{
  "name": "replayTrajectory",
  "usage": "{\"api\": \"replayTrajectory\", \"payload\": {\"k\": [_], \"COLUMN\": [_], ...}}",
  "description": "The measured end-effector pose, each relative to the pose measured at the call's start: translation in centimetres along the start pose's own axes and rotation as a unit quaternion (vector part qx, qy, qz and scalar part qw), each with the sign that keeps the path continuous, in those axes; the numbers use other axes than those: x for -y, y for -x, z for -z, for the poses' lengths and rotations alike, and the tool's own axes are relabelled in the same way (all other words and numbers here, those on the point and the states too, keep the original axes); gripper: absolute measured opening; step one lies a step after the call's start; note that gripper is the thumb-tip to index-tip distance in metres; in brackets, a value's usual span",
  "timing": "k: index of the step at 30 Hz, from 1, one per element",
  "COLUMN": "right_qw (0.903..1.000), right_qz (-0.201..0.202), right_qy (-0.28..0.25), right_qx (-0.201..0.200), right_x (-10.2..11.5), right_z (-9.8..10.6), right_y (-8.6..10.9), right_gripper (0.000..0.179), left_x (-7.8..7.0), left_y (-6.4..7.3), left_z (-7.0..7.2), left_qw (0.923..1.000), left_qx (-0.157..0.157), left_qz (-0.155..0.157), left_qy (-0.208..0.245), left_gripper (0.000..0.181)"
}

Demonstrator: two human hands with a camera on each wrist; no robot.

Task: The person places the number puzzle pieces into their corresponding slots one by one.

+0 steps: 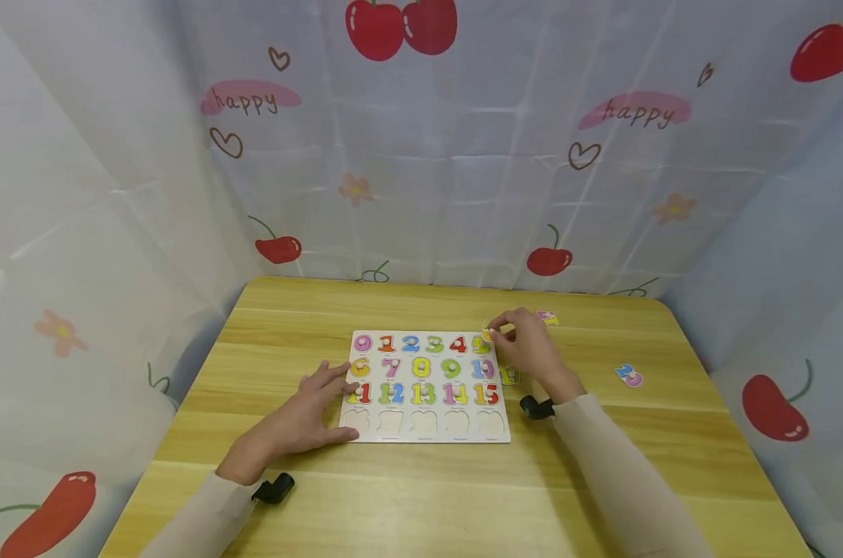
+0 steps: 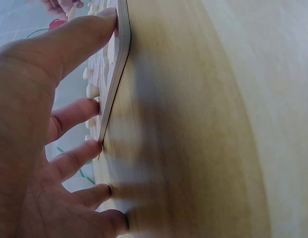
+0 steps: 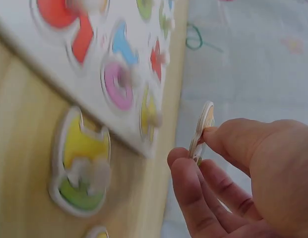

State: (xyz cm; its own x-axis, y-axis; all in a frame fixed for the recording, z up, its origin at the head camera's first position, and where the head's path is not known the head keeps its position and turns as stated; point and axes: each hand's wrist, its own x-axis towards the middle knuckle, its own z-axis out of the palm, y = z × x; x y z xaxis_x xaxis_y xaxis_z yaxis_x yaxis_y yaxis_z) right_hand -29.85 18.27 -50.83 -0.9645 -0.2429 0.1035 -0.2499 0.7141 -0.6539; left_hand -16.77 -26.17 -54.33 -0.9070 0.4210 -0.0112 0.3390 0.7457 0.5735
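Note:
A white number puzzle board [image 1: 421,427] lies on the table with rows of colourful knobbed number pieces set in it and a row of several recesses along its near edge. My left hand [image 1: 310,415] rests at the board's left edge, fingers spread, the thumb tip [image 2: 108,20] on its near corner. Over the board's far right corner, my right hand [image 1: 529,349] pinches a knobbed puzzle piece [image 3: 202,126] between thumb and fingers, held edge-on in the right wrist view. Its number is hidden there; some yellow-orange shows in the head view.
A yellow and green puzzle piece [image 3: 84,163] lies right beside the board's right edge. Farther off are a pink and yellow piece [image 1: 547,318] and a blue and pink 20 piece [image 1: 629,376]. Cherry-print curtains [image 1: 435,194] surround the wooden table [image 1: 421,504].

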Motion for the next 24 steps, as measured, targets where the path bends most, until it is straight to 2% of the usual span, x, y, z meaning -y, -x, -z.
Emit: {"api": "replayTrajectory", "payload": {"k": [4, 8, 13, 16, 20, 24], "right_qw": [0.9997, 0.9964, 0.9874, 0.9782, 0.9598, 0.9422], "right_qz": [0.025, 0.082, 0.149, 0.191, 0.246, 0.282], "right_qy": [0.002, 0.015, 0.011, 0.002, -0.006, 0.001], "right_qx": [0.008, 0.018, 0.052, 0.082, 0.136, 0.181], "right_x": [1.6, 3.2, 5.7, 7.2, 9.5, 11.5], "right_z": [-1.4, -3.2, -5.5, -6.9, -8.6, -10.3], "right_y": [1.0, 1.8, 2.8, 3.3, 3.9, 4.2], "right_gripper": [0.013, 0.007, 0.005, 0.006, 0.007, 0.009], "left_x": [0.1, 0.1, 0.1, 0.0, 0.0, 0.1], "left_y": [0.1, 0.1, 0.1, 0.2, 0.1, 0.1], "left_z": [0.0, 0.1, 0.2, 0.2, 0.2, 0.1], "left_qw": [1.0000, 1.0000, 0.9999, 0.9999, 0.9998, 0.9998], "left_qx": [-0.001, -0.001, -0.003, -0.004, -0.007, -0.004], "left_qz": [-0.001, -0.006, -0.011, -0.012, -0.016, -0.016], "left_qy": [-0.004, -0.005, -0.008, -0.007, -0.010, -0.009], "left_gripper": [0.070, 0.069, 0.071, 0.071, 0.071, 0.071]}}
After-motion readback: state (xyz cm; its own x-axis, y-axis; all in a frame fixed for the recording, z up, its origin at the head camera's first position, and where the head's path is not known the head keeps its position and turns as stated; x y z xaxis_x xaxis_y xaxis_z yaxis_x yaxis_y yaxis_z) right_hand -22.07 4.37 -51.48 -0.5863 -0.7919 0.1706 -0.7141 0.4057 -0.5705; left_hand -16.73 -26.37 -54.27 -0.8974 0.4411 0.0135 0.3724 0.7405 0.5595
